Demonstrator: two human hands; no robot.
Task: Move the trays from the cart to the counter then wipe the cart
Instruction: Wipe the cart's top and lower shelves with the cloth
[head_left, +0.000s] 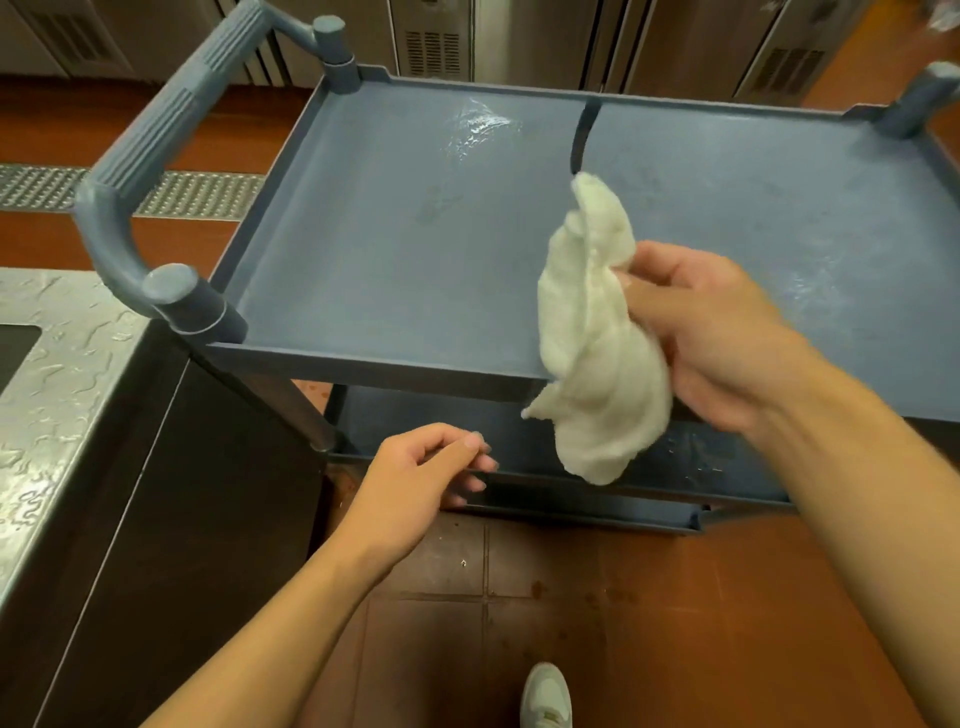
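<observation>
Centrally in the frame, a grey-blue plastic cart (415, 249) fills the view, seen from above; its top shelf carries no trays, only wet streaks near the upper middle. The right hand (727, 338), at centre right, pinches a crumpled white cloth (597, 353) by one bunched edge, so most of the cloth hangs loose above the shelf's near rim. The left hand (421, 478), lower centre, holds nothing, its fingers loosely curled in front of the lower shelf (675, 457).

The cloth looks soft, light and limp, likely damp. Held by an edge it will flop and smear instead of scrubbing. It would probably wipe better gathered into a pad under a flat palm. The cart seems stiff and may roll, so the ribbed handle (171, 119) at upper left is the place to steady it. A wet steel counter (57, 353) sits at the left edge.
</observation>
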